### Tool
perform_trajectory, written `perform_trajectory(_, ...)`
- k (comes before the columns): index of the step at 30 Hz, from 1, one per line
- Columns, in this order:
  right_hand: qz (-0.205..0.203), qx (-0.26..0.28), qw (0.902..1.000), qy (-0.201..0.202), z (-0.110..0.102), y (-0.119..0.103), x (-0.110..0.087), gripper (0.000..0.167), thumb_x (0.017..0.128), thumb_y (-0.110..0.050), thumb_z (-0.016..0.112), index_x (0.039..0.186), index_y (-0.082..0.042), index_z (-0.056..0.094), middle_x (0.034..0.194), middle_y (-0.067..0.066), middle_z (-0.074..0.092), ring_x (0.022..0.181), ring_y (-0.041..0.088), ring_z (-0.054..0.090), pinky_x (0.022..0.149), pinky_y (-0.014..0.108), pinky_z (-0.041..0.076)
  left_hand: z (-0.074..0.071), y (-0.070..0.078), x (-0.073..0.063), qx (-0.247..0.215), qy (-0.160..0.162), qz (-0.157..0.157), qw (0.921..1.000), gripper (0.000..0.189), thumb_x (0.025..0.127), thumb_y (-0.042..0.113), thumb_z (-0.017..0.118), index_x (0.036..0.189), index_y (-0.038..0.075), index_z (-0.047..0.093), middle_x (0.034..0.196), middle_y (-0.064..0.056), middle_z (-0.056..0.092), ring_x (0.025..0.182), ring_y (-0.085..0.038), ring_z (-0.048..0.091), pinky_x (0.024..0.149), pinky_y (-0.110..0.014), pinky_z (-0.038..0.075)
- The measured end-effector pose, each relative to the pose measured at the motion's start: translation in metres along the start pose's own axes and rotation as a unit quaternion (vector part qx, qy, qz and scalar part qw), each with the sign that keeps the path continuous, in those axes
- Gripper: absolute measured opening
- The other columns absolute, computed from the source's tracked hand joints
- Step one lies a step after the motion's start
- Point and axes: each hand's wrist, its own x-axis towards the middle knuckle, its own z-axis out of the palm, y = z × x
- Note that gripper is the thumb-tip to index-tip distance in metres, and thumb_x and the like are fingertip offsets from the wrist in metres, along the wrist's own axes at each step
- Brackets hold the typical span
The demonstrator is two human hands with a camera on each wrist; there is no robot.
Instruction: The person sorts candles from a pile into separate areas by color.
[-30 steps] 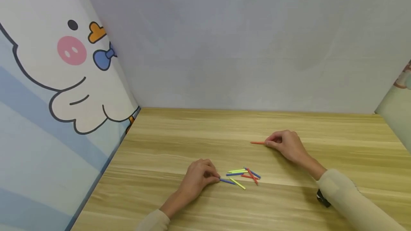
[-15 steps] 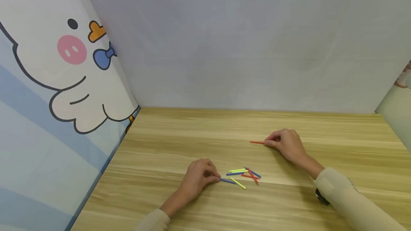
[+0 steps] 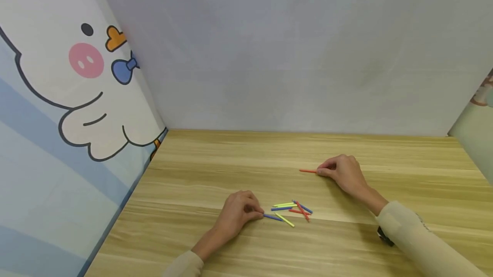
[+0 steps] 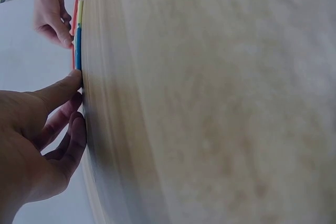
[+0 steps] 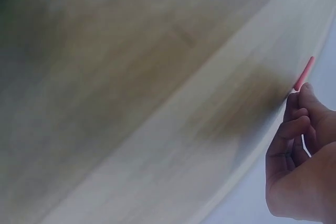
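Sticks in red, blue and yellow lie in a loose, partly crossed cluster on the table, between the two hands. The left hand pinches a blue stick at one end; its far end appears to meet a yellow stick at the cluster's near edge. The right hand pinches a red stick at one end, apart from the cluster and farther back. The end grip probably keeps most of each thin shaft exposed and easy to aim; whether the red stick touches the table cannot be told. Table surface: flat, streaked wood grain. Room: plain grey backdrop along the rear edge; cartoon-printed panel at the left.
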Motion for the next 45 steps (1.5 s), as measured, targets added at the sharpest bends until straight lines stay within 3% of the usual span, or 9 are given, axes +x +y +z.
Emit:
perform_trajectory(9,-0.007,0.014,0.9999,0.002,-0.011,-0.015,-0.008,0.006,0.089,-0.02,0.087,0.088,-0.014,0.085,0.084,-0.001,0.079,0.073,0.013,0.069,0.065,0.026,0.049,0.003,-0.001,0.0,-0.004,0.0,0.003,1.0,0.006,0.082,0.015,0.09,0.082,0.015,0.084,0.088,0.009,0.07,0.08,-0.007,0.059,0.076,-0.024,0.046)
perform_trajectory(22,0.035,0.053,0.9979,-0.014,-0.021,-0.036,-0.038,0.007,0.091,-0.025,0.086,0.091,-0.018,0.085,0.087,-0.005,0.08,0.073,0.015,0.069,0.064,0.025,0.05,0.004,-0.001,-0.001,-0.001,0.0,0.007,1.0,0.006,0.082,0.015,0.09,0.082,0.015,0.084,0.087,0.009,0.07,0.08,-0.007,0.06,0.076,-0.024,0.046)
perform_trajectory(32,0.057,0.103,0.9921,-0.043,-0.011,-0.041,-0.071,0.006,0.088,-0.023,0.088,0.092,-0.019,0.086,0.09,-0.005,0.08,0.072,0.005,0.068,0.064,0.023,0.053,0.002,-0.001,-0.001,-0.004,0.003,0.004,1.0,0.006,0.081,0.014,0.09,0.081,0.014,0.084,0.087,0.008,0.07,0.08,-0.01,0.062,0.075,-0.024,0.047)
perform_trajectory(45,0.061,0.15,0.9846,-0.066,0.002,-0.051,-0.097,0.007,0.086,-0.023,0.089,0.09,-0.02,0.085,0.086,-0.009,0.079,0.069,0.004,0.069,0.063,0.023,0.056,0.002,-0.003,-0.001,-0.009,0.006,-0.001,0.9999,0.006,0.081,0.015,0.09,0.082,0.014,0.084,0.087,0.007,0.07,0.08,-0.012,0.062,0.074,-0.023,0.048)
